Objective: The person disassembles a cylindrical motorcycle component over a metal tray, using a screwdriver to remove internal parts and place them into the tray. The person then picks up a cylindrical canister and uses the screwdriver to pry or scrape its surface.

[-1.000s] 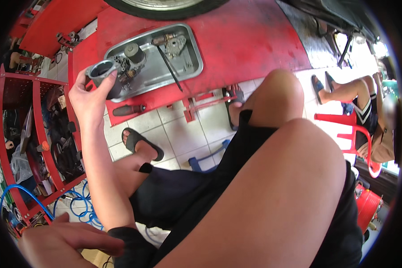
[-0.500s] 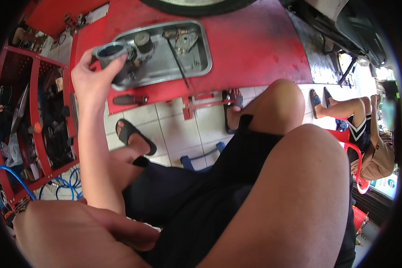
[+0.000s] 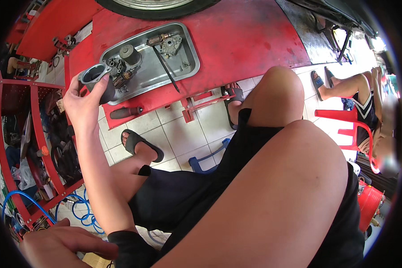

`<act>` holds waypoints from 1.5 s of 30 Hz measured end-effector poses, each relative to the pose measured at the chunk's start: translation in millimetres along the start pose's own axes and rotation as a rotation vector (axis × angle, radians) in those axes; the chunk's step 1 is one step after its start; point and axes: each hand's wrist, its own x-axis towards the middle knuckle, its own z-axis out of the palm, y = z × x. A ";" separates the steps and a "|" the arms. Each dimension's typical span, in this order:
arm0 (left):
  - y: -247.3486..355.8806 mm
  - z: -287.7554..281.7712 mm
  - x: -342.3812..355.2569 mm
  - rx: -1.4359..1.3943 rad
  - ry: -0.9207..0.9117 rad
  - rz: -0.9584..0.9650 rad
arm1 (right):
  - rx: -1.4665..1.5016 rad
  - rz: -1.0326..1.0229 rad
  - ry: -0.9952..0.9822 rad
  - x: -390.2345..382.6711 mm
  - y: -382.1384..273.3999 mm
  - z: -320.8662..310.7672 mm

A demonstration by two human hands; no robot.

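Note:
My left hand (image 3: 82, 100) is closed around a dark hollow cylindrical part (image 3: 95, 73) with a grey flanged rim, thumb on its near side. The part's open end faces up, beside the left corner of a metal tray (image 3: 154, 79). Greasy metal parts (image 3: 120, 73) lie in the tray, along with a short grey cylinder (image 3: 129, 54), a small cast metal piece (image 3: 170, 46) and several screws. A thin dark rod (image 3: 166, 70) leans across the near rim. At the lower left, close up, is my right hand (image 3: 67, 243); most of its fingers are hidden.
The tray stands on a red bench (image 3: 236, 42), with a dark-handled tool (image 3: 125, 112) at its near edge. Behind is a wheel (image 3: 156, 10). A red shelf (image 3: 36, 123) and blue hose (image 3: 82, 207) are at left. Another person sits by a red chair (image 3: 356, 129) at right.
The view has shifted, so the tray appears farther left. My left hand keeps hold of the cylindrical part. My right hand has moved lower and to the left in the picture.

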 end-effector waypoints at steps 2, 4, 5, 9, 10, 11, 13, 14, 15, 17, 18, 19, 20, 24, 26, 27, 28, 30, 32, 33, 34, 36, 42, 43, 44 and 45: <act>-5.9 -0.3 -0.9 -0.020 -0.003 0.030 | -0.002 -0.007 -0.002 0.8 -1.1 -0.5; -4.1 3.5 -3.0 0.000 -0.003 0.045 | -0.009 0.002 0.001 -0.3 -2.6 -2.1; -4.5 1.4 -1.0 0.002 -0.006 0.045 | -0.011 0.004 0.006 0.1 -3.4 -2.6; -9.1 -4.3 0.5 -0.019 -0.024 0.054 | -0.012 0.011 -0.001 -1.4 -1.1 1.6; -10.3 -5.9 2.3 -0.018 -0.034 0.077 | -0.006 0.019 0.003 -1.4 0.2 2.3; -10.9 -2.2 2.1 -0.013 -0.029 0.036 | -0.003 0.030 -0.003 -2.3 0.9 3.1; -9.1 -5.4 0.5 0.020 -0.028 0.006 | 0.003 0.034 0.004 -2.4 1.9 3.1; -9.8 -4.1 -0.9 0.019 -0.032 0.004 | 0.006 0.030 0.002 -2.6 2.7 3.1; -10.6 -5.0 0.2 0.017 -0.027 0.011 | 0.000 0.032 0.003 -2.5 2.9 2.1; -10.8 -8.2 -0.4 0.003 -0.016 0.033 | -0.007 0.028 0.001 -0.1 2.3 0.4; -10.5 -6.3 -0.2 -0.008 -0.012 0.048 | -0.021 0.033 -0.004 -0.1 1.9 -0.9; -9.0 -2.4 0.7 -0.021 -0.013 0.069 | -0.029 0.055 -0.006 -2.3 0.1 -2.5; -2.0 11.2 4.5 -0.029 -0.033 0.085 | -0.049 0.127 -0.003 -10.8 0.5 -5.3; -9.1 0.9 -1.4 0.064 0.055 0.042 | -0.143 0.237 0.010 -16.9 44.6 13.8; 0.1 -2.5 -7.0 0.147 0.086 0.087 | -0.232 0.390 0.264 -26.9 94.4 54.2; -0.9 -2.3 -7.1 0.169 0.097 0.111 | -0.008 0.779 -0.125 -14.5 118.0 39.1; 1.3 -0.1 -6.8 0.178 0.101 0.142 | -0.088 0.896 -0.011 -23.2 138.8 43.2; 3.8 8.1 -4.9 0.176 0.113 0.178 | -0.166 1.027 0.112 -40.4 186.7 54.9; 9.5 13.6 -0.7 0.160 0.104 0.204 | -0.212 1.061 0.155 -49.5 227.2 77.1; 9.8 17.2 1.5 0.143 0.112 0.217 | -0.228 1.078 0.184 -52.7 247.2 85.8; 9.9 17.1 2.1 0.136 0.120 0.227 | -0.229 1.069 0.164 -53.0 259.8 94.5; 3.7 14.0 -1.1 0.141 0.123 0.215 | -0.213 1.033 0.118 -46.6 271.2 110.2; 13.6 15.3 -2.8 0.115 0.068 0.180 | -0.168 0.763 0.270 -46.4 306.3 132.2; 12.9 15.8 -5.3 0.084 0.040 0.146 | -0.169 0.790 0.269 -45.9 308.6 138.3; 12.1 16.3 -6.9 0.053 0.012 0.113 | -0.150 0.800 0.277 -44.2 311.5 143.3; 13.3 18.7 -8.3 -0.002 -0.001 0.044 | -0.123 0.816 0.282 -42.4 311.7 150.5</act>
